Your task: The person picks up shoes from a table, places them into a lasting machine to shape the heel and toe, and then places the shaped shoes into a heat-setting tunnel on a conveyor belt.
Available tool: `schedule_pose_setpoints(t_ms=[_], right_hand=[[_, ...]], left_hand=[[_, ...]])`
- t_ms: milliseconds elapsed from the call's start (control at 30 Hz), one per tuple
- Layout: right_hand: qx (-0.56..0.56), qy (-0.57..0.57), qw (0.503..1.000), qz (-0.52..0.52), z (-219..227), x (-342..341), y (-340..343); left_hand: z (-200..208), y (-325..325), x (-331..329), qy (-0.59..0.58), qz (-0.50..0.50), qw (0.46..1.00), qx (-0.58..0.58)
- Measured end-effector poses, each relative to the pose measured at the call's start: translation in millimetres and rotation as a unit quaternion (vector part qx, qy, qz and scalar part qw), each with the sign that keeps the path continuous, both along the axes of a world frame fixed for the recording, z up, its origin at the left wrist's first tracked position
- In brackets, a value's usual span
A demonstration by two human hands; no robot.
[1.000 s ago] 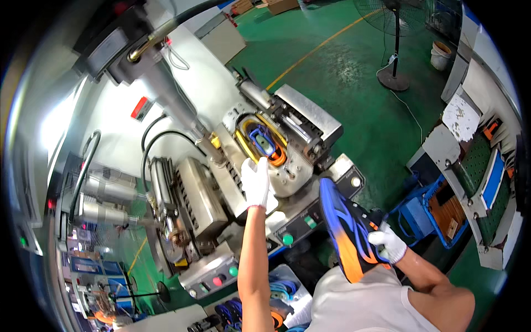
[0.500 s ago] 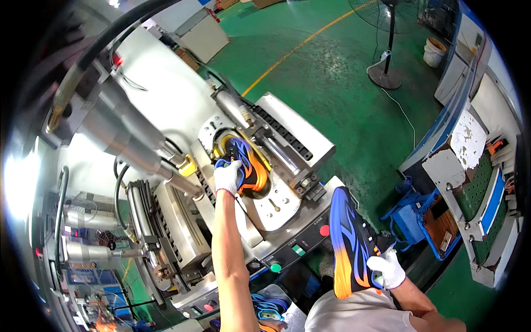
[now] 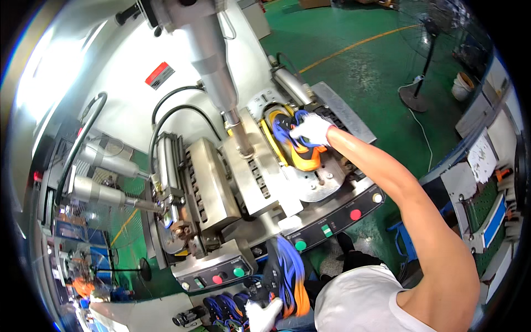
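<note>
In a white glove, my right hand [image 3: 312, 129] grips the collar of a blue, black and orange sports shoe [image 3: 305, 157], which sits tilted at the sole-shaped fixture of a press machine [image 3: 327, 187]. My right arm reaches across from the right side. Low in the view, my gloved left hand [image 3: 262, 316] holds a second shoe [image 3: 293, 274] of the same colours by its lower end, toe pointing up. That shoe is in front of the machine's control panel. Part of the left hand's fingers is hidden behind it.
Several similar shoes [image 3: 224, 307] lie at the bottom left. Above the fixture's left side hangs a metal cylinder [image 3: 213, 66]. A control panel [image 3: 332, 224] with red and green buttons runs along the front. A second press station [image 3: 204, 182] stands left; a fan [image 3: 414, 99] is behind.
My left hand has left the fixture and moved down with a shoe. My right hand has gone from the lower right to the fixture with its shoe. The view has shifted left.
</note>
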State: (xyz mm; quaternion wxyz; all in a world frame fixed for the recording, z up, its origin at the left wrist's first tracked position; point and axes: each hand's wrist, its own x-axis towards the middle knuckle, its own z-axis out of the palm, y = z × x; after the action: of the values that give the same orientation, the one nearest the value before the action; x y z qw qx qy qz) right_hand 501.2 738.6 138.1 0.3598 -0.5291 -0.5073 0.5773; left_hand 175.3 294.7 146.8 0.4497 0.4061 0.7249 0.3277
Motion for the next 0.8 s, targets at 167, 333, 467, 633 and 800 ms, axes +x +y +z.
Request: schedule_pose_setpoints(t_ms=[167, 333, 467, 633, 800], right_hand=[[0.227, -0.469, 0.853, 0.004, -117.6, -69.4, 88.1], [0.235, -0.375, 0.897, 0.011, -114.0, -20.6, 86.8], [0.229, -0.348, 0.908, 0.051, -122.3, -9.6, 102.9], [0.387, -0.347, 0.854, 0.032, -66.7, -85.9, -65.9], [0.455, -0.385, 0.736, 0.320, -96.3, -138.1, -309.3]], left_hand=[[-8.5, -169.6, 4.2, 0.261, 0.097, 0.918, -0.284], [-87.4, -245.7, 6.9, 0.191, 0.325, 0.896, -0.233], [-164.1, -230.0, 4.7, 0.184, 0.381, 0.882, -0.209], [-275.4, -246.9, 18.5, 0.243, 0.447, 0.851, -0.130], [-242.9, -222.4, -8.1, 0.096, 0.368, 0.915, -0.134]])
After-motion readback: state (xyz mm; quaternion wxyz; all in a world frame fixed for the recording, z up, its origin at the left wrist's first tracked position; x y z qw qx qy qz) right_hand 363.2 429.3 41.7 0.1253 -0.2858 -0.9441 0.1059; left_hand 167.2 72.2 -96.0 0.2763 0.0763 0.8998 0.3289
